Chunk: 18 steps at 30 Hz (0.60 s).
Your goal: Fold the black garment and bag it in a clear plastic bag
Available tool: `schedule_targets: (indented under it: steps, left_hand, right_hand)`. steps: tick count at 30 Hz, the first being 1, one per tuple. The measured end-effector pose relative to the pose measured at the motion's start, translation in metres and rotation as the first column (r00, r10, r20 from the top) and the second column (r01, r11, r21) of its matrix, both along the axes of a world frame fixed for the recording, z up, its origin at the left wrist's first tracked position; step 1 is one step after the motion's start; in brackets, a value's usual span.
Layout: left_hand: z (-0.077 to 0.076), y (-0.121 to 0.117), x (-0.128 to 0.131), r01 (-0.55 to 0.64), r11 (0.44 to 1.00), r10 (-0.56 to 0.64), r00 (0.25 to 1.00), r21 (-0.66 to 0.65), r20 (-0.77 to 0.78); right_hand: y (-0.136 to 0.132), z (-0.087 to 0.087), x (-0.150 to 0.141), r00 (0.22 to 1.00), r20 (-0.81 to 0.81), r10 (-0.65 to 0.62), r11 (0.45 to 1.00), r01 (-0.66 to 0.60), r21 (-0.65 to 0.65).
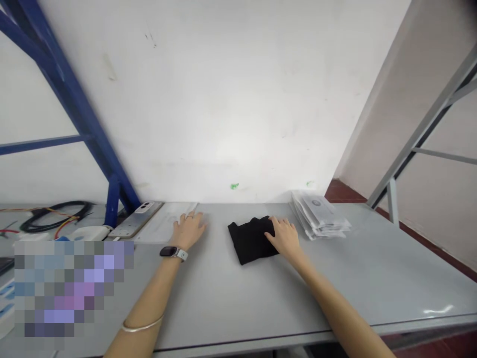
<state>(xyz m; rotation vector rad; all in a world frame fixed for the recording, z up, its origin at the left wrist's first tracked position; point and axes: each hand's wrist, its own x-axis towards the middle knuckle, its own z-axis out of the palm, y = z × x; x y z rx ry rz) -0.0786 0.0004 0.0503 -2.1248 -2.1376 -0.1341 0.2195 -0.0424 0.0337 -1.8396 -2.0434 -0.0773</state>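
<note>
Bare forearms (154, 288) come nearest, reaching in from the lower edge over a grey worktop (238, 308). At the far left, a white power strip (6, 318) with blue sockets sits at the border, next to a pixelated patch that hides whatever lies under it. Behind that patch, a black cable (28, 227) lies coiled among red and yellow wires, with a white adapter (91, 232) to its right. A blue metal frame (80, 107) slants down to the back of the worktop, and near its foot lies a phone (137, 221), camera side up. Just right of the phone is a flat, translucent white bag (160, 223). Over its right edge lies the left hand (187, 231), fingers spread wide and holding nothing; a watch (174, 252) circles the wrist, a thin bangle (141, 328) the forearm. Right of centre, a piece of black cloth (251, 241) lies flat. The right hand (285, 238) rests on its right side, thumb well apart from the fingers. Just beyond that hand, a stack of white plastic bags (318, 219) stands near the wall (231, 99). Farther right slants a grey metal frame (421, 128).
</note>
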Motion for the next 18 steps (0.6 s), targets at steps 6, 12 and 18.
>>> schedule_targets:
  steps: [6,12,18]
  left_hand:
    - [0.002,-0.001,-0.001,0.005,0.999,-0.005,1.000,0.038,-0.005]
    - [0.006,0.000,0.001,0.035,0.998,-0.039,0.997,0.055,0.063]
    - [0.010,-0.002,-0.002,0.097,0.993,-0.106,0.984,0.068,0.141]
  right_hand:
    - [0.007,0.006,0.012,0.960,-0.279,0.001,1.000,-0.003,-0.004]
    - [0.007,0.033,-0.002,0.715,-0.675,0.184,0.983,-0.153,0.105]
    - [-0.023,0.076,-0.077,0.759,-0.533,0.374,0.927,-0.299,0.226]
